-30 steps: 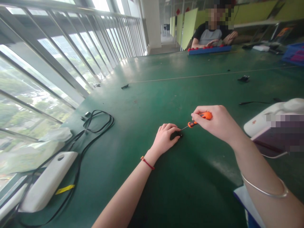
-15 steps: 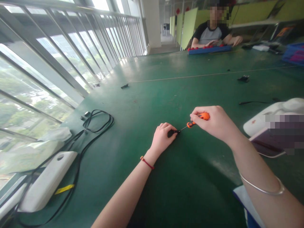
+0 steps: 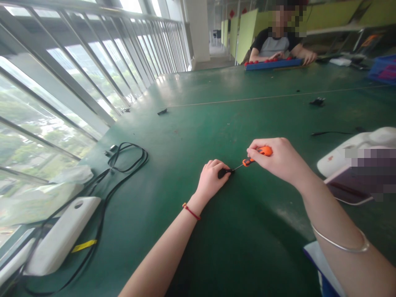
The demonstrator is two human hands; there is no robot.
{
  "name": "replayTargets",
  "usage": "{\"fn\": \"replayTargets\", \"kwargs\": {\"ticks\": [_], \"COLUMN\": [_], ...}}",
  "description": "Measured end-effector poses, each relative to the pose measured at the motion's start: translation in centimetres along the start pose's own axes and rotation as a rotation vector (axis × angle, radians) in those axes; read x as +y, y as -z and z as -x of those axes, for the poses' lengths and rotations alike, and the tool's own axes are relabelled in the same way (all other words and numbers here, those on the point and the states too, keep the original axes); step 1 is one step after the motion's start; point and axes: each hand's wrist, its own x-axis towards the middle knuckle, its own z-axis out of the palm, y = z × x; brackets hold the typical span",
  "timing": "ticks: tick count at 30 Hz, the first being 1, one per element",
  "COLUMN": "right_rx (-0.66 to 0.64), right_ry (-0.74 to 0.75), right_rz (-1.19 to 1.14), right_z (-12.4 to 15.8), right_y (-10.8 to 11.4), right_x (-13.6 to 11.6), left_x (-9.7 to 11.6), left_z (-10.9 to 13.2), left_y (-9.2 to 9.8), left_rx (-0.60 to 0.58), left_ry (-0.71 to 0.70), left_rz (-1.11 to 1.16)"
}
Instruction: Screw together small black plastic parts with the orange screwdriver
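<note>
On the green table [image 3: 192, 140], my left hand [image 3: 210, 177] is closed around a small black part [image 3: 223, 172], pressing it against the tabletop. The part's exact kind is too small to make out. My right hand [image 3: 275, 156] grips an orange and black screwdriver [image 3: 265, 151] by its handle. The screwdriver slants down to the left, and the tip of its thin metal shaft meets the right end of the black part. My fingers hide some of the handle and some of the part.
A black cable [image 3: 133, 177] loops at left beside a white power bank-like case [image 3: 63, 239] and a yellow strip [image 3: 84, 246]. White objects [image 3: 355, 148] stand at right. Across the table a person [image 3: 274, 43] sits behind a blue tray [image 3: 272, 64]. Small black pieces [image 3: 317, 102] lie farther back.
My hands, the screwdriver and the black part stay almost in place, with only a tiny shift of the screwdriver to the left. The person across has moved a hand down toward the tray's end.
</note>
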Motion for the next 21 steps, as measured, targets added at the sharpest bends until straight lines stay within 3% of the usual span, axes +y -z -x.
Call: {"fn": "replayTargets", "kwargs": {"ticks": [21], "right_rx": [-0.013], "right_ry": [-0.003], "right_rz": [0.0], "right_z": [0.06], "right_y": [-0.05], "right_x": [-0.25], "left_x": [-0.12], "left_z": [-0.01], "left_y": [-0.12], "left_rx": [0.001], "left_ry": [-0.006], "left_rz": [-0.003]}}
